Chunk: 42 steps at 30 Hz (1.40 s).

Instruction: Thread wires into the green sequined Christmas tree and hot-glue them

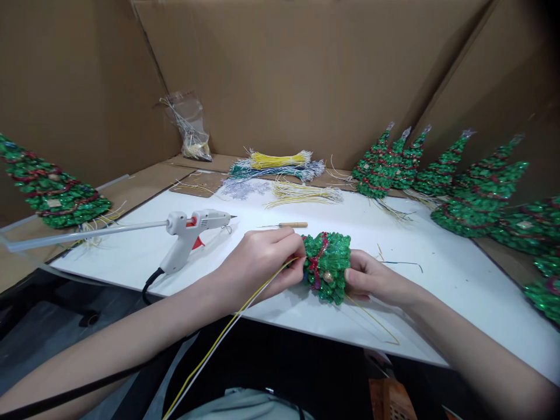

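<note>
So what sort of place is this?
Probably a craft assembly workstation: there's a hot-glue gun on a white tabletop, a tied bundle of yellow wires, and several similar decorated Christmas trees along the right.

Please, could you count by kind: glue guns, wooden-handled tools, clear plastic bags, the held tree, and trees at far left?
Glue gun: 1
Wooden-handled tool: 1
Clear plastic bag: 1
Held tree: 1
Far-left tree: 1
Total: 5
</note>
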### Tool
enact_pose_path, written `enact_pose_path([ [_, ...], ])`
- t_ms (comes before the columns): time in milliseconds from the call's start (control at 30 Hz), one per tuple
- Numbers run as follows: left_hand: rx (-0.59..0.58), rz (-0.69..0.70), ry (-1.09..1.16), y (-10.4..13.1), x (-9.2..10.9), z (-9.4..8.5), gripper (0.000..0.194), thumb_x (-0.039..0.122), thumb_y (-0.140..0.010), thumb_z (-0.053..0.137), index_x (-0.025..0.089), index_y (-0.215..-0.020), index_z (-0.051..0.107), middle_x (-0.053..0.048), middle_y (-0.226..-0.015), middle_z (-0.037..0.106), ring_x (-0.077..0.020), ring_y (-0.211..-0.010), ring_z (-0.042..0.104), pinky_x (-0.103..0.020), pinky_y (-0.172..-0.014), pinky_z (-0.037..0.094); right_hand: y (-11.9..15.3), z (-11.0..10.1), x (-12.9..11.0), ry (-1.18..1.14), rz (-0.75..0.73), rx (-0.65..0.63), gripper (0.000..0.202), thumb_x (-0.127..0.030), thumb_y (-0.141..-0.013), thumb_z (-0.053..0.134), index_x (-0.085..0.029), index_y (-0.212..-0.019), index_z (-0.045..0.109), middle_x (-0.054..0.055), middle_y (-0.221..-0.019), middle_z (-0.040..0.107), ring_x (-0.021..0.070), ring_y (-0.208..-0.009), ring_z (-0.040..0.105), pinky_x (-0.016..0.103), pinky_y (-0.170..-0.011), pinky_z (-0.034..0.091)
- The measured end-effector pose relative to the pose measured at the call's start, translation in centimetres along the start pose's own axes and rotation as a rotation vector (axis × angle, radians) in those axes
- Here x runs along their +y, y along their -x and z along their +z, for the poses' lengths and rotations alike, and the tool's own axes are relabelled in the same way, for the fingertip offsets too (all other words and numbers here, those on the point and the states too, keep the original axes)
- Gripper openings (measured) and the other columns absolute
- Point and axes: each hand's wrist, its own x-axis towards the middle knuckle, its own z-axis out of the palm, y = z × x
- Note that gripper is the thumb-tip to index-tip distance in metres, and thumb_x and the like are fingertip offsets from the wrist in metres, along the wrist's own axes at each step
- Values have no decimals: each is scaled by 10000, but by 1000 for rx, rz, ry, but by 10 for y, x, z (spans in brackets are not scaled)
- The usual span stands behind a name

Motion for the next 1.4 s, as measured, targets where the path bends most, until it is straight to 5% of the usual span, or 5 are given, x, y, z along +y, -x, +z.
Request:
enact_pose_path([
  [233,12,-68,45,1,3,0,103,53,-794,574,143,-746,573,32,-682,567,-58,-571,455,-173,-550,377,0,-1,0,19,-17,-7,474,-601,-806,662,-150,-910,560,-72,-561,423,30,-405,299,171,-368,219],
  [800,13,-572,451,2,6,7,90,150,-749,611,140,-660,606,18,-617,639,-85,-551,548,-184,-515,430,-2,-3,0,42,-23,-14,463,-559,-826,662,-123,-970,606,-67,-537,444,30,-397,303,165,-370,221],
  [1233,94,-434,393,5,13,15,125,109,-780,600,130,-664,556,48,-583,544,-35,-493,445,-157,-479,375,-3,-5,-1,106,-37,-12,488,-591,-813,658,-116,-920,626,-80,-471,404,28,-374,291,159,-363,217],
  [1400,71,-478,429,6,14,14,121,125,-771,597,138,-664,541,49,-583,535,-43,-498,443,-170,-486,375,-2,-3,-2,105,-38,9,478,-598,-804,663,-127,-851,596,-79,-463,412,27,-362,290,158,-355,217],
])
